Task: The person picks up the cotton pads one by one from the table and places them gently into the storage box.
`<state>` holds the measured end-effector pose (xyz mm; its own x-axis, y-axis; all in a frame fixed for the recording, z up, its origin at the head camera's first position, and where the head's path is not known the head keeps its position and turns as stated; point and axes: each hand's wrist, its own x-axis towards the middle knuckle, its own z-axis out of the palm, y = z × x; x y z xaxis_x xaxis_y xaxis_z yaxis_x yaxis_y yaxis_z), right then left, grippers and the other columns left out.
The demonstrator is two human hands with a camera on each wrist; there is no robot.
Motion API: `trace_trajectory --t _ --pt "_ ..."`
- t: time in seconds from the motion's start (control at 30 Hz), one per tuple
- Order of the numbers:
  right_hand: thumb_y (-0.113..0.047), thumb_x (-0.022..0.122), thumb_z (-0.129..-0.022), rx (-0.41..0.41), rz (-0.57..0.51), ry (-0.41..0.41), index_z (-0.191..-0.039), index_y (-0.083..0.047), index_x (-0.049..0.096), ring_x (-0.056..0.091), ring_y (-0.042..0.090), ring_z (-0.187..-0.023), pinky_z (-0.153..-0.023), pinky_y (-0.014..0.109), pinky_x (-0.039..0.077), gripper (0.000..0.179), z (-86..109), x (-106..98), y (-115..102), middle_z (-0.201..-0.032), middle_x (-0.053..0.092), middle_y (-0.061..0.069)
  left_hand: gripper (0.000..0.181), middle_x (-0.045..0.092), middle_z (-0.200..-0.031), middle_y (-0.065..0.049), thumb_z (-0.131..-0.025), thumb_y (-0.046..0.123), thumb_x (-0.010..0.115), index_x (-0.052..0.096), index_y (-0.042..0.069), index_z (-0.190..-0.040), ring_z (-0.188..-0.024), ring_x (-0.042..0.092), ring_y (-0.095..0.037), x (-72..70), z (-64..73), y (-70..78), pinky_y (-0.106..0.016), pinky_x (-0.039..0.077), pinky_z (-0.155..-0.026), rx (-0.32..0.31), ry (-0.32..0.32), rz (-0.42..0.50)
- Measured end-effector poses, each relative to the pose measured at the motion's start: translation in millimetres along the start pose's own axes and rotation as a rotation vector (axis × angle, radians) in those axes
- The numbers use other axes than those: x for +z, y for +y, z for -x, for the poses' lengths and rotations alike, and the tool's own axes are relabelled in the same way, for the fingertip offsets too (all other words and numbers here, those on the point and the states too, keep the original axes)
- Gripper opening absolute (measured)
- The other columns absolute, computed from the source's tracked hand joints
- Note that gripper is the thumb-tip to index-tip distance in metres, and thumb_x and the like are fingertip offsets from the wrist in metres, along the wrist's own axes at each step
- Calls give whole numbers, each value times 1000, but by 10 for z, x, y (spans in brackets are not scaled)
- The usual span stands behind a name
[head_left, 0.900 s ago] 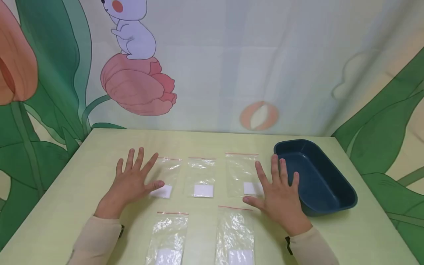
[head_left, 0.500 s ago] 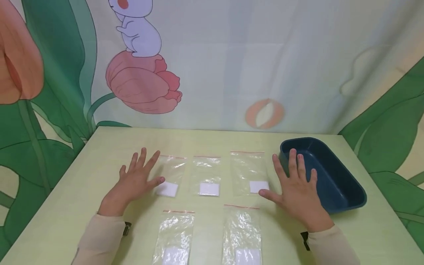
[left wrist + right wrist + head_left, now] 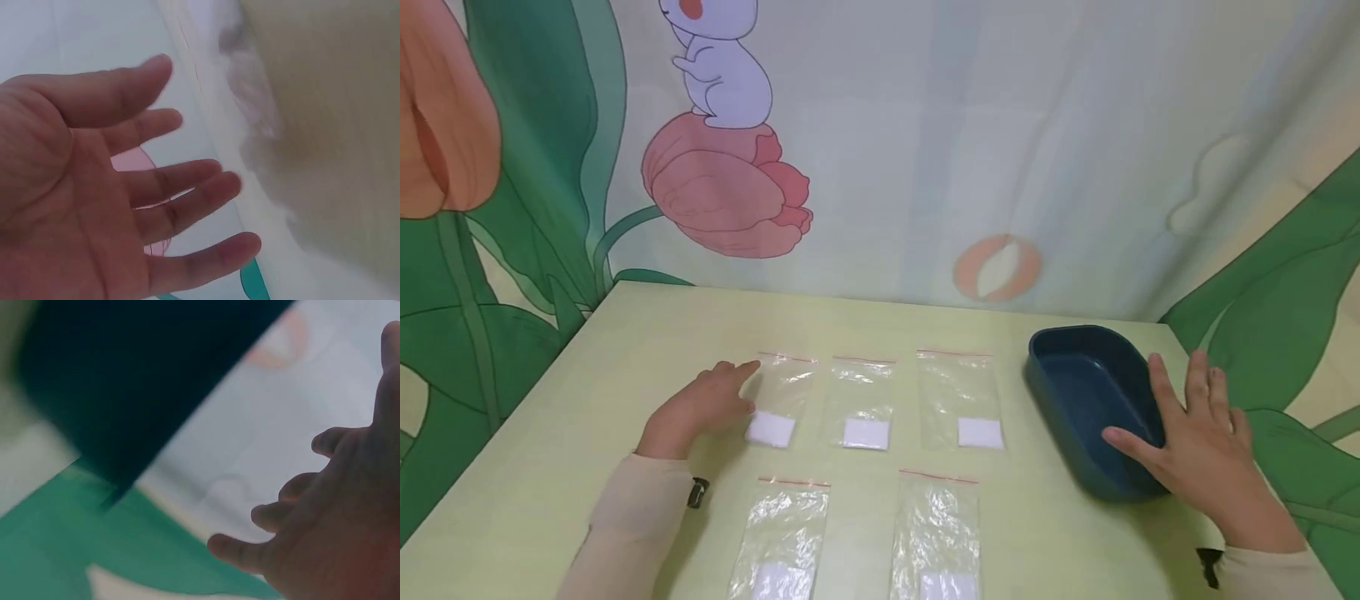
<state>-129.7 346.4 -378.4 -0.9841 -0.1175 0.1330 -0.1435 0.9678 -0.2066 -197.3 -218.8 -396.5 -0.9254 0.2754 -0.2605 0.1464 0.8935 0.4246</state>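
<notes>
My left hand (image 3: 703, 406) hovers at the left edge of the back-left clear zip bag (image 3: 786, 385), fingers relaxed and spread with nothing in them, as the left wrist view confirms. Spread fingers of my right hand (image 3: 1206, 450) overlap the right side of a dark blue plastic tub (image 3: 1075, 417) in the head view. That tub's dark wall (image 3: 137, 381) fills the upper left of the right wrist view, apart from the fingers. Two more zip bags, a middle one (image 3: 862, 392) and a right one (image 3: 957, 387), lie in the back row, each with a white card at its bottom.
Two larger zip bags, one on the left (image 3: 786, 521) and one on the right (image 3: 936, 525), lie nearer the front with white cards inside. Everything lies on a pale yellow table (image 3: 587, 467). A printed curtain (image 3: 865, 150) hangs behind its far edge.
My right hand has moved right, from beside the back-right bag to over the tub's right side. The left hand has lowered and turned, staying near the back-left bag. The bags look unmoved.
</notes>
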Motion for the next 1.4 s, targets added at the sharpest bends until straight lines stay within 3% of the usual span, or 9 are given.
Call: trace_trajectory --t 0.17,0.33,0.43,0.7,0.9,0.97,1.1,1.2,1.4 --pt "-61 67 -89 14 21 -92 -161 -17 -14 -16 57 -143 -89 82 19 117 24 61 474 -158 -31 25 71 42 -125 -40 -89 5 62 31 -11 -151 -105 52 -47 41 -142 81 -60 46 -93 -70 -25 -40" --pt "-56 69 -90 22 -72 -251 -159 -9 -16 28 71 -127 -76 68 45 119 31 140 663 -153 -30 36 75 38 -122 -40 -85 1 64 29 -13 -150 -89 55 -40 80 -175 134 -54 50 -80 -100 -18 -6" --pt "-54 66 -94 39 -127 -307 -157 -4 -19 42 72 -114 -71 59 50 117 38 180 674 -149 -27 44 75 38 -119 -39 -85 0 64 29 -14 -150 -79 54 -34 86 -171 123 -48 50 -73 -83 -9 13" --pt "-61 50 -100 135 -111 -372 -146 18 -19 41 73 -112 -80 68 45 115 132 163 497 -141 -18 56 94 36 -130 -45 -84 2 68 11 -4 -158 -91 53 -39 83 -185 47 -56 46 -87 -100 -18 80" --pt "-57 60 -96 106 -165 -404 -145 24 -14 23 70 -129 -96 73 33 120 192 148 373 -147 -9 52 103 40 -145 -39 -86 7 71 1 3 -161 -104 52 -41 74 -227 -23 -59 41 -96 -98 -11 84" --pt "-57 64 -93 94 -163 -394 -147 21 -14 26 68 -129 -93 73 36 123 216 161 347 -150 -10 49 101 38 -147 -38 -87 9 71 3 5 -162 -106 52 -42 60 -237 -40 -60 41 -96 -102 7 81" --pt "-59 69 -89 78 -139 -326 -152 15 -12 43 67 -119 -78 66 47 126 254 205 337 -154 -18 41 95 61 -117 -29 -91 7 67 4 4 -162 -93 56 -35 42 -263 -58 -55 45 -89 -67 59 84" --pt "-55 72 -89 56 -178 -279 -154 11 -12 39 69 -121 -78 68 47 125 256 242 359 -156 -25 36 92 56 -88 -12 -93 5 63 2 7 -163 -79 52 -26 32 -277 -67 -45 46 -77 -29 85 121" --pt "-46 70 -93 16 -280 -262 -156 1 -19 23 70 -131 -90 75 37 119 249 299 418 -157 -29 28 92 52 -84 -9 -96 2 61 2 21 -164 -72 49 -22 -3 -282 -69 -36 43 -65 62 135 231"
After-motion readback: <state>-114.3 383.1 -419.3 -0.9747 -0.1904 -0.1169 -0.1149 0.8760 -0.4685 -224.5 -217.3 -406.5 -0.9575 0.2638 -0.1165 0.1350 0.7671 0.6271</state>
